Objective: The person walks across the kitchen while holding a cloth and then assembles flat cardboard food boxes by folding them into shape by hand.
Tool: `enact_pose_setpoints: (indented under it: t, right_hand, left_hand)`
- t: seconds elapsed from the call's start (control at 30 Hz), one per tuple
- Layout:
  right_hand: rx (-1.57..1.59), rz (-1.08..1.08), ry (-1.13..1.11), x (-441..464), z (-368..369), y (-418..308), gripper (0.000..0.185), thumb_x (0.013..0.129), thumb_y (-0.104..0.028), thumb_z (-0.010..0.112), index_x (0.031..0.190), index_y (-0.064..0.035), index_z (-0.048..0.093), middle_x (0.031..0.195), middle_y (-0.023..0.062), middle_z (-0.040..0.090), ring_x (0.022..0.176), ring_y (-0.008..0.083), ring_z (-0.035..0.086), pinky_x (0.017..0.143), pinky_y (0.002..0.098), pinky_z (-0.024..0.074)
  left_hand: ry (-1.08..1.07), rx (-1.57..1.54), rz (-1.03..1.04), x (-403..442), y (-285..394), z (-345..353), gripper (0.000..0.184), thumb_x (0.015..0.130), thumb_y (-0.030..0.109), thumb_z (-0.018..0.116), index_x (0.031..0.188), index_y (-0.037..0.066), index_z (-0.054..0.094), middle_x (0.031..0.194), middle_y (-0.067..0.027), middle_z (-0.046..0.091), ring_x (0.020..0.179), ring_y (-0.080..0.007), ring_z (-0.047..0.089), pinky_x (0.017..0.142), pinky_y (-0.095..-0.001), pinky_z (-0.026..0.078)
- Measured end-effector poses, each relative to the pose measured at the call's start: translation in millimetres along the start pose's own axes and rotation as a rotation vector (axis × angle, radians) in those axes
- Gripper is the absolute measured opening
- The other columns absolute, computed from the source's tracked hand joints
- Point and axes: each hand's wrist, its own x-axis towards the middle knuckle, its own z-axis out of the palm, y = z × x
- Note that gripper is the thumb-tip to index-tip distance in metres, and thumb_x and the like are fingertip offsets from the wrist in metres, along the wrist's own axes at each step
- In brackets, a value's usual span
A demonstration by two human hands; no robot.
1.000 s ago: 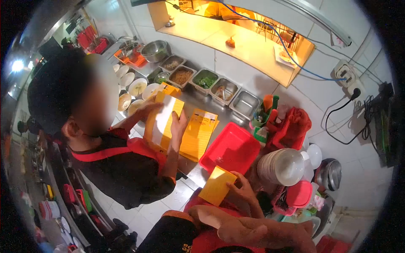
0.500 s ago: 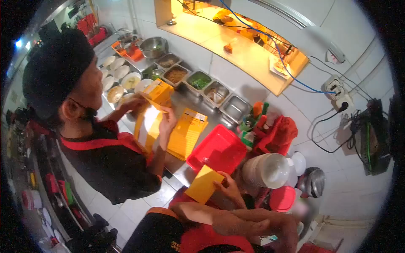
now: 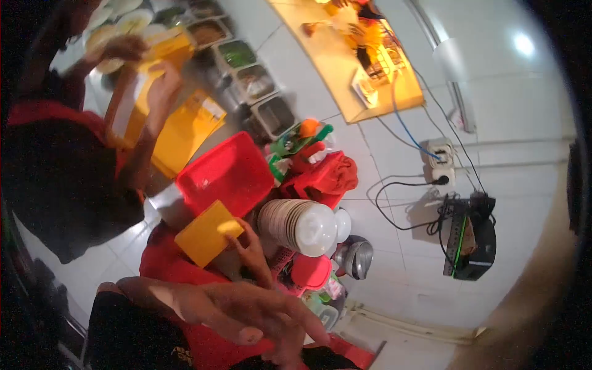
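Note:
My right hand [image 3: 250, 246] pinches the edge of a flat yellow paper packet [image 3: 209, 233], thumb on top. The packet overlaps the near edge of a red plastic tray [image 3: 225, 169]. Closer to the camera, my left hand [image 3: 268, 317] reaches across my front with nothing visible in it. Its thumb and fingers are stretched apart, pointing to the right, and it covers part of my right forearm. A stack of white bowls [image 3: 290, 225] stands just right of my right hand.
A co-worker's hands [image 3: 163, 86] hold yellow paper at the left, by more yellow packets [image 3: 188, 132]. Metal food pans [image 3: 274, 116] line the wall. A red basket [image 3: 324, 179], a pink-red lid [image 3: 310, 271] and a metal container [image 3: 357, 256] stand near the bowls. Cables [image 3: 401, 228] hang on the wall.
The view has turned right, so the counter and co-worker sit further left. My left hand has moved away from the right side of my front, its fingers now spread. The packet stays in my right hand.

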Motion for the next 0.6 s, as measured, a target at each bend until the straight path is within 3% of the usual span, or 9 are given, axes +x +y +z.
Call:
enact_pose_setpoints:
  t: [0.07,0.1,0.13,0.2,0.23,0.27,0.33,0.47,0.6]
  right_hand:
    - [-0.066,0.021,-0.008,0,-4,9,0.051,0.096,-0.022,0.069,0.139,-0.0038,0.049,0.124,0.0104,0.062,0.113,0.0189,0.059,0.095,0.0329,0.0492]
    - [-0.035,0.062,-0.03,-2,-6,8,0.049,0.097,-0.021,0.068,0.14,-0.0038,0.049,0.123,0.009,0.062,0.113,0.0181,0.059,0.094,0.0326,0.0488]
    - [-0.047,0.082,-0.051,-1,-6,9,0.049,0.097,-0.021,0.068,0.14,-0.0038,0.049,0.123,0.009,0.062,0.113,0.0181,0.059,0.094,0.0326,0.0488]
    - [-0.06,0.091,-0.07,2,-7,11,0.048,0.098,-0.019,0.067,0.139,-0.0024,0.048,0.123,0.0085,0.062,0.113,0.0174,0.059,0.095,0.0316,0.0484]
    - [-0.095,0.073,-0.066,3,-5,5,0.048,0.098,-0.019,0.067,0.139,-0.0018,0.049,0.124,0.0084,0.062,0.113,0.0171,0.058,0.095,0.0309,0.0481]
    - [-0.108,0.091,-0.085,6,-3,2,0.048,0.098,-0.019,0.067,0.139,-0.0018,0.049,0.124,0.0084,0.062,0.113,0.0171,0.058,0.095,0.0309,0.0481]
    - [-0.102,0.104,-0.097,10,-1,-1,0.044,0.098,-0.013,0.064,0.137,0.0,0.049,0.116,0.0062,0.065,0.099,0.0133,0.063,0.079,0.0271,0.0526]
    - [-0.104,0.074,-0.15,18,2,7,0.046,0.098,-0.012,0.064,0.139,-0.0003,0.047,0.113,0.0053,0.065,0.091,0.0106,0.061,0.068,0.0238,0.0502]
    - [-0.19,0.078,-0.188,16,20,-13,0.047,0.098,-0.012,0.064,0.14,-0.0003,0.046,0.114,0.005,0.065,0.091,0.0104,0.061,0.069,0.0237,0.0508]
  left_hand:
    - [-0.029,-0.069,0.01,-25,-1,-9,0.061,0.104,0.04,0.048,0.145,-0.004,0.039,0.121,-0.0149,0.063,0.107,-0.0213,0.06,0.094,-0.0323,0.042]
    - [0.093,0.044,0.084,-34,-1,-10,0.042,0.095,0.03,0.068,0.127,0.004,0.061,0.104,-0.0082,0.07,0.103,-0.0255,0.059,0.094,-0.0391,0.043]
    - [0.103,0.038,0.113,-44,-1,-15,0.042,0.095,0.03,0.068,0.127,0.004,0.061,0.104,-0.0082,0.07,0.103,-0.0255,0.059,0.094,-0.0391,0.043]
    - [0.164,0.784,0.249,-64,-8,-34,0.047,0.088,0.023,0.077,0.127,0.005,0.061,0.106,-0.0061,0.07,0.101,-0.0247,0.06,0.091,-0.0395,0.045]
    - [0.155,0.908,0.255,-76,-18,-42,0.053,0.083,0.024,0.081,0.13,0.006,0.061,0.102,-0.0062,0.069,0.095,-0.0226,0.062,0.089,-0.04,0.047]
    - [0.174,0.903,0.277,-88,-24,-46,0.053,0.083,0.024,0.081,0.13,0.006,0.061,0.102,-0.0062,0.069,0.095,-0.0226,0.062,0.089,-0.04,0.047]
    - [0.129,0.812,-0.115,-108,-39,-54,0.052,0.084,0.021,0.079,0.131,0.009,0.06,0.099,-0.005,0.068,0.09,-0.0203,0.062,0.083,-0.0378,0.05]
    - [0.142,0.619,-0.319,-120,-56,-65,0.042,0.091,0.017,0.069,0.13,0.007,0.06,0.102,-0.009,0.068,0.093,-0.0231,0.064,0.083,-0.0389,0.051]
    - [0.021,0.759,0.079,-120,-83,-78,0.039,0.096,0.014,0.062,0.133,0.005,0.058,0.113,-0.0151,0.068,0.104,-0.0277,0.065,0.088,-0.0433,0.051]
